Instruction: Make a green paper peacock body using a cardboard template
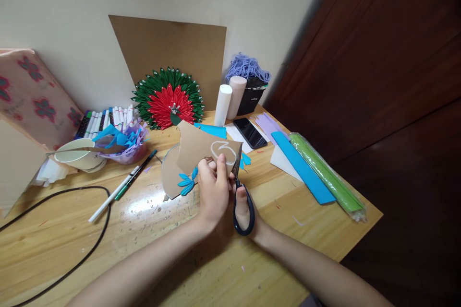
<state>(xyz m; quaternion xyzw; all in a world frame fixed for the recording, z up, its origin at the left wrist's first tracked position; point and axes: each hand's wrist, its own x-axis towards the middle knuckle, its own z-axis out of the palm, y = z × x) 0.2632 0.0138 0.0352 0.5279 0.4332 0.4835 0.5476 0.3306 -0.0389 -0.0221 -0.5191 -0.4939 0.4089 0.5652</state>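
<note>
My left hand (212,189) grips a piece of brown cardboard (196,146) with its thumb on top. A white outline is drawn near the cardboard's right end. In my right hand (247,211) is a pair of scissors (244,232) with dark handles, my thumb through one loop. The blades point away from me at the cardboard's right edge; whether they are open or closed on it is hard to tell. Beneath the held piece lies a rounded cardboard shape (170,172). Blue folded petals (186,183) sit just left of my left hand, and small blue scraps (246,159) lie past the scissors.
A red and green petal fan (171,100) leans on a cardboard sheet (154,43). A phone (251,133), a blue strip (304,168) and a wrapped green roll (326,172) lie right. At left are a paper cup (84,160), a scrap bowl (135,151), pens (113,194) and a black cable (103,240).
</note>
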